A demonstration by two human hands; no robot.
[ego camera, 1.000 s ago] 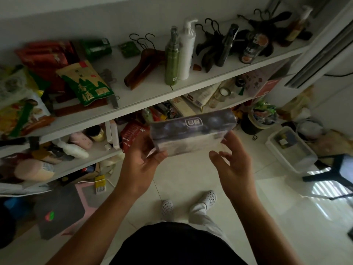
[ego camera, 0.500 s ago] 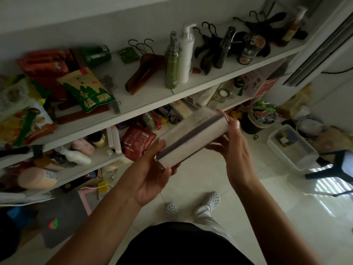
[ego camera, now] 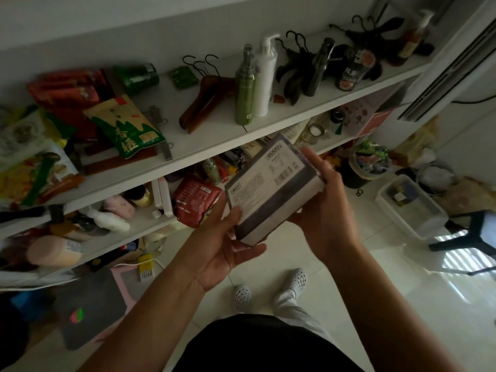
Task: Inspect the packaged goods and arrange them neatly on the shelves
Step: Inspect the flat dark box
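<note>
Pkg box (ego camera: 271, 189), label side w/ barcode facing up, tilted, held mid-air in front of the shelves, just near of the lower shelf (ego camera: 150, 224); L hand (ego camera: 222, 253) grips its near-left end, thumb on the label face, fingers curled under; R hand (ego camera: 324, 210) grips the far-right end, fingers wrapped round the edge; red packet (ego camera: 194, 200) on lower shelf, just left of box; upper shelf (ego camera: 214, 140) beyond: green spray bottle (ego camera: 244, 89) & white pump bottle (ego camera: 264, 76) upright, side by side; wooden hangers (ego camera: 204, 103) lying to their left; green-yellow bag (ego camera: 126, 127) further left, lying flat; clear plastic bin (ego camera: 410, 208) on floor at right.
</note>
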